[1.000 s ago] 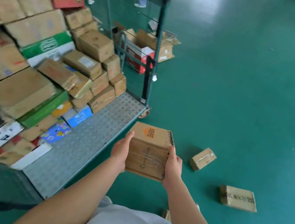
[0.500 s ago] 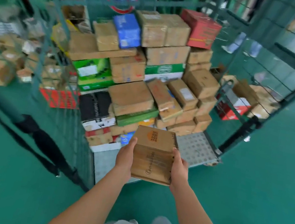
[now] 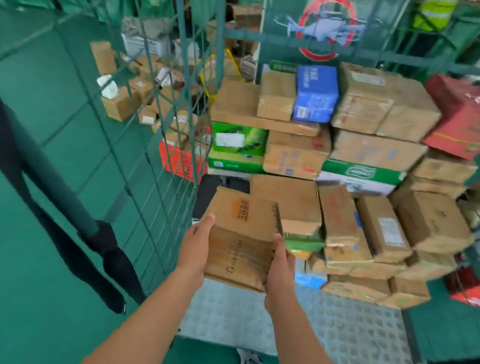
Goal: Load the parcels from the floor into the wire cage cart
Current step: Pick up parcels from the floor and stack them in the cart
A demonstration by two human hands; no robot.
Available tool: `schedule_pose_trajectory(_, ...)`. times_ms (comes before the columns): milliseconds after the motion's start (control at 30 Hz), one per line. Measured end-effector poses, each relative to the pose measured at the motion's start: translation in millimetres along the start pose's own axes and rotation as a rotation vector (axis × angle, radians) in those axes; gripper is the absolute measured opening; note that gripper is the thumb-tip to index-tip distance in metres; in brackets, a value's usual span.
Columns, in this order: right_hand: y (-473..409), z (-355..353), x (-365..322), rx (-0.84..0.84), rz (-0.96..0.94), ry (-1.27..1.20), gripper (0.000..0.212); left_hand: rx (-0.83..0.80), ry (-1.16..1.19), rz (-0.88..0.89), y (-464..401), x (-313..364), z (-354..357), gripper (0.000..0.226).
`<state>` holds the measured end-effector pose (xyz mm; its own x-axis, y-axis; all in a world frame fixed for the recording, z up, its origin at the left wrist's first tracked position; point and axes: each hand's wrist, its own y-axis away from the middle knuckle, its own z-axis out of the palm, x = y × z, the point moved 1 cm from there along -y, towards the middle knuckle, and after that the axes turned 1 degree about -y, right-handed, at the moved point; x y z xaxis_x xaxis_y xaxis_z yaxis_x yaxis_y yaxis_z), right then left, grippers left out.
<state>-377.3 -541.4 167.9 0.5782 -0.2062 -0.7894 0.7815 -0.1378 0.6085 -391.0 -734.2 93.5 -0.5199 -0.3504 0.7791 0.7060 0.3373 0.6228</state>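
Both hands, left hand [image 3: 194,245] and right hand [image 3: 282,263], clamp a brown parcel [image 3: 240,239] at frame centre; dropped carelessly, it could topple the leaning stack [image 3: 353,220].

Cart deck [image 3: 350,333]: grey studded plate, near part bare.
Parcel stack [image 3: 359,182]: resting on the deck's far part, piled high against the back mesh.
Floor [image 3: 8,286]: green, around the deck; loose boxes [image 3: 125,99] lying left of it.

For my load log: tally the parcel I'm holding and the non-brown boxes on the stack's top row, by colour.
brown parcel, held: 1
blue box: 1
red box: 1
Total: 3
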Motion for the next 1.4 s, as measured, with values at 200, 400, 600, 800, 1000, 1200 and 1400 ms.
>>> schedule_pose_trajectory(200,-76.4,50.0,-91.4,-0.095,-0.137,0.162,0.082,0.107,0.061,0.167,-54.3,89.7,37.4,0.086)
schedule_pose_trajectory(400,-161.5,101.3,-196.7,-0.199,-0.255,0.345,0.099,0.16,0.126,0.289,-53.4,216.1,101.3,0.087)
schedule_pose_trajectory(600,-239.9,147.6,-266.6,-0.22,-0.348,0.476,0.105,0.257,0.071,0.369,-112.2,285.7,139.5,0.069)
schedule_pose_trajectory(800,-309.0,181.4,-315.4,-0.234,-0.322,0.401,0.089,0.351,0.021,0.395,-174.9,334.0,175.8,0.066)
schedule_pose_trajectory(1000,-341.4,188.3,-331.2,-0.199,-0.367,0.37,0.082,0.345,-0.019,0.437,-204.5,354.1,195.9,0.071)
schedule_pose_trajectory(1200,-355.0,208.9,-331.9,-0.255,-0.534,0.533,0.068,0.304,-0.053,0.36,-242.2,386.4,181.8,0.058)
schedule_pose_trajectory(1400,-366.2,223.3,-337.6,-0.344,-0.522,0.614,0.059,0.368,-0.215,0.18,-284.8,409.0,167.7,0.095)
